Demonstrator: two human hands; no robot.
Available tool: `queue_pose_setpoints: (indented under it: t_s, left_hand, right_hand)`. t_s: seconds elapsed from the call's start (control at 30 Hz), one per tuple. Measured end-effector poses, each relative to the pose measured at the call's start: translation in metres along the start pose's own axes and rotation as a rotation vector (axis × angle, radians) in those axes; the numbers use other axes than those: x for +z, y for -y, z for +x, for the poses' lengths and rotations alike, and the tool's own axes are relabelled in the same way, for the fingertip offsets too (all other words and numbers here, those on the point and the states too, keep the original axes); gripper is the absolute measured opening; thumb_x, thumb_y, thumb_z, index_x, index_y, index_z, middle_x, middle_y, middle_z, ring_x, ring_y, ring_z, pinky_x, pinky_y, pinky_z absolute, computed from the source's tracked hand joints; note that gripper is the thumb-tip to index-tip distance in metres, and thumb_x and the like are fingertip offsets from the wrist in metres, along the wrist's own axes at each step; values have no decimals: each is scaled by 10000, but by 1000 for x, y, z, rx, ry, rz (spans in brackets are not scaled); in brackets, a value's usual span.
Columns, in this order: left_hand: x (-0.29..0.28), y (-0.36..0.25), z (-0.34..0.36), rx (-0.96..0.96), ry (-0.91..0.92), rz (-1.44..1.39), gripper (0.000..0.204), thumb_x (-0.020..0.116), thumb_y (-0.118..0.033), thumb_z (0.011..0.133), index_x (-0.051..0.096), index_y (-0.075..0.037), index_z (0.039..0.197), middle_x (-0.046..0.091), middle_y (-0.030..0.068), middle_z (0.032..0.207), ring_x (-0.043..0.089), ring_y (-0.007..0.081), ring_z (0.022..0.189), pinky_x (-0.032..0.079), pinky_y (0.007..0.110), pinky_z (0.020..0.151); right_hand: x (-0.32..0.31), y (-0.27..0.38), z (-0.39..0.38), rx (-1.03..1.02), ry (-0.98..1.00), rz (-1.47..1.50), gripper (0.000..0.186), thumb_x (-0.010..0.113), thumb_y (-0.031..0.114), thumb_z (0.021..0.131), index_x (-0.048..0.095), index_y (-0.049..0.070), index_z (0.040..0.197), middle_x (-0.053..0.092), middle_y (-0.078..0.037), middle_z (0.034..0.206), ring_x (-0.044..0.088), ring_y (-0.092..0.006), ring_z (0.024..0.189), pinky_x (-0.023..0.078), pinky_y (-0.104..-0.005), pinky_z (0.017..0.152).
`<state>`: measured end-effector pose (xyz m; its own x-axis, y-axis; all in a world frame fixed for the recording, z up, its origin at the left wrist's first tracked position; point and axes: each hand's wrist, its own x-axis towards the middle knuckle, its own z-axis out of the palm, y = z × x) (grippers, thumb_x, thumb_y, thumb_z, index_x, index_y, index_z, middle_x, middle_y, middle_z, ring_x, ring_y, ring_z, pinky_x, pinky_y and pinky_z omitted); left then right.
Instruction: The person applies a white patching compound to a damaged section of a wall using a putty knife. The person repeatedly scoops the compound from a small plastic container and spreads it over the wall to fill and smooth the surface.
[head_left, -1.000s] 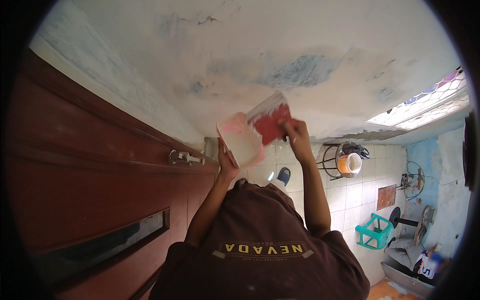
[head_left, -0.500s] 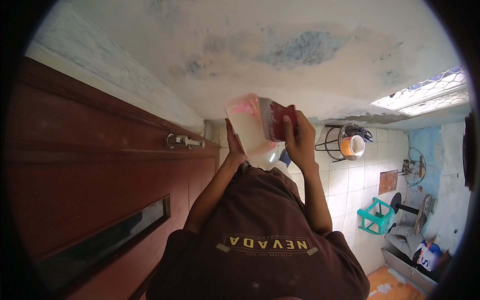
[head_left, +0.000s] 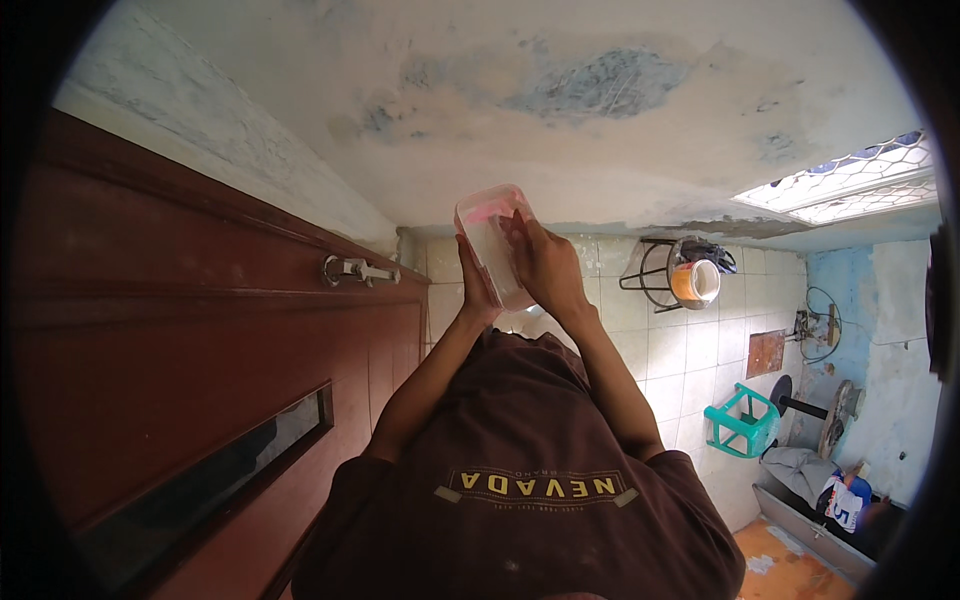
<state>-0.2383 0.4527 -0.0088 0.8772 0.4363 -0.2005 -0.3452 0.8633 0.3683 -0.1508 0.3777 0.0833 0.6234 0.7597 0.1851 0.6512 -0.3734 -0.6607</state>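
Observation:
My left hand [head_left: 475, 280] is closed on the left side of a translucent pink plastic container [head_left: 488, 265] holding pale white material, tilted up in front of my chest. My right hand [head_left: 550, 260] is closed on a red scraper [head_left: 515, 224], which is down inside the container, its blade largely hidden behind my fingers. Just beyond the container is a white patched wall [head_left: 450, 140] with blue-grey blotches.
A brown wooden door [head_left: 170, 350] with a latch is at my left. On the tiled floor [head_left: 665, 360] stand a metal stool [head_left: 650, 290] with an orange-and-white bucket [head_left: 694, 283] and a turquoise plastic stool [head_left: 742, 425]. A grille window [head_left: 840, 180] is at upper right.
The red scraper has moved from above the container's right edge down into it, with my right hand over it and farther left. The container has shifted up and stands more upright.

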Motion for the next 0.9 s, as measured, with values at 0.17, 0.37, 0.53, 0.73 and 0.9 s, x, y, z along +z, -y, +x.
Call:
queue_pose_setpoints:
  t_s: [0.17, 0.37, 0.53, 0.73, 0.9]
  left_hand:
    - [2, 0, -4, -2, 21, -4, 810, 241, -755, 951, 361, -171, 1499, 485, 61, 1447, 503, 243, 1313, 436, 428, 1087]
    - [-2, 5, -9, -8, -76, -71, 770, 257, -740, 959, 410, -181, 1466, 513, 49, 1413, 517, 237, 1292, 445, 420, 1070]
    - [-4, 3, -8, -32, -7, -106, 762, 263, -734, 964, 408, -179, 1466, 514, 50, 1407, 517, 233, 1287, 448, 414, 1060]
    - [-13, -3, -5, 15, -64, -89, 749, 295, -709, 966, 427, -149, 1445, 540, 87, 1377, 541, 255, 1267, 468, 448, 1053]
    - [-18, -10, -5, -46, 53, -151, 830, 297, -747, 943, 316, -154, 1524, 445, 104, 1489, 482, 312, 1340, 433, 515, 1095]
  right_hand:
    - [-32, 41, 0, -4, -89, 108, 111, 563, 111, 954, 534, 4, 963, 657, -234, 818, 651, -428, 712, 505, -493, 596]
    - [-22, 31, 0, -29, 23, -43, 138, 560, 138, 963, 513, 8, 974, 658, -236, 819, 657, -432, 723, 507, -497, 580]
    - [-5, 23, -7, -43, 88, -100, 150, 562, 117, 925, 505, 14, 1017, 672, -217, 828, 666, -420, 721, 526, -500, 585]
    - [-13, 16, -8, 102, 23, 125, 217, 557, 181, 970, 571, 1, 1091, 689, -201, 840, 666, -362, 654, 511, -426, 542]
    - [-22, -14, -18, 479, -124, 841, 303, 567, 288, 1005, 625, 7, 1101, 650, -22, 758, 547, -46, 590, 398, -225, 494]
